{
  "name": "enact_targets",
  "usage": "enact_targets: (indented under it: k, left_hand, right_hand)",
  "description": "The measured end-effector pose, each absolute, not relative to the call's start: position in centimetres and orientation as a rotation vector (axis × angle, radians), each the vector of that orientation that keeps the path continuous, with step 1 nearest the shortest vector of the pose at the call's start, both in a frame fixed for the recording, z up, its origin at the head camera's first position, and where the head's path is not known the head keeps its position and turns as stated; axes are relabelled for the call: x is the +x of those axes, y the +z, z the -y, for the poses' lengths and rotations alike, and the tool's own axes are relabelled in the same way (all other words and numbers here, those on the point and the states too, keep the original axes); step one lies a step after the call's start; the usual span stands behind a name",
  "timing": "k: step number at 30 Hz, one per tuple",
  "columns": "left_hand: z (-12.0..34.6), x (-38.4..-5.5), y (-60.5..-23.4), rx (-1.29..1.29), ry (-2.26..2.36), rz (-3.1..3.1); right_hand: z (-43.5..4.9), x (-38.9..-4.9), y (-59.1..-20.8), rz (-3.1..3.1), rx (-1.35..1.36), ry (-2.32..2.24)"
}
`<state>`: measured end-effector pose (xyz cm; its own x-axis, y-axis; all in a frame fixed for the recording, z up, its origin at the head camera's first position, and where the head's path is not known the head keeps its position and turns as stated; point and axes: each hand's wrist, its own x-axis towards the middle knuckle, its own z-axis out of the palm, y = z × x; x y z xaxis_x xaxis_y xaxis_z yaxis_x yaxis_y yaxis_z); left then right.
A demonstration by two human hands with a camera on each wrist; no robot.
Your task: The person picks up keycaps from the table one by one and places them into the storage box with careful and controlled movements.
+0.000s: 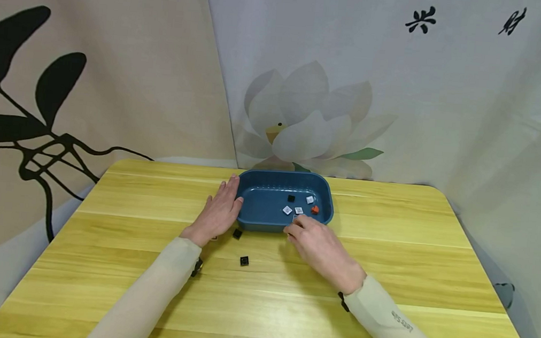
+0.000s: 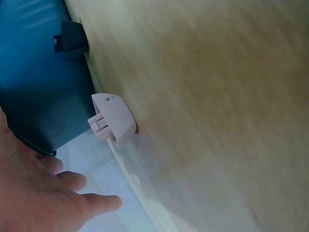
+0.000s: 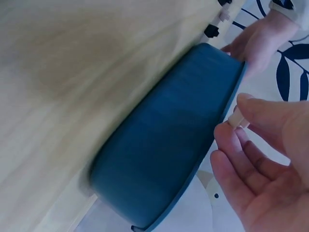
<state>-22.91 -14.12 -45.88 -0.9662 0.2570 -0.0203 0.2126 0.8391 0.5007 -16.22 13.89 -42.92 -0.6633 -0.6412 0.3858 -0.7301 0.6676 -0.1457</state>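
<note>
A blue tray (image 1: 265, 227) stands at the table's far edge. My left hand (image 1: 218, 210) lies with fingers straight against the tray's left end. At the front rim, my right hand (image 1: 319, 246) pinches a pale keycap (image 3: 236, 119) between thumb and index finger. Inside the tray lie several white keycaps (image 1: 287, 210), a black keycap (image 1: 291, 198) and a red keycap (image 1: 314, 210). On the table near my left hand sits a pale pink keycap (image 2: 116, 118), mostly hidden by that hand in the head view. Beside it is another black keycap (image 1: 237, 234), close to the tray's front wall.
One more black keycap (image 1: 244, 261) rests on the wooden table (image 1: 276, 320), nearer to me and between my forearms. Behind the table hangs a printed cloth (image 1: 321, 34) with a flower, and a second cloth with dark leaves covers the left side.
</note>
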Motion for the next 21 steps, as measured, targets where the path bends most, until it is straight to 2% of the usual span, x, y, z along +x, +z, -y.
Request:
enact_targets:
  k: [21]
  left_hand:
    - [14.2,-22.9,-45.9,0.389,0.793,-2.931]
  right_hand:
    - [-13.2,-19.0,-41.9,2.583,0.973,0.463]
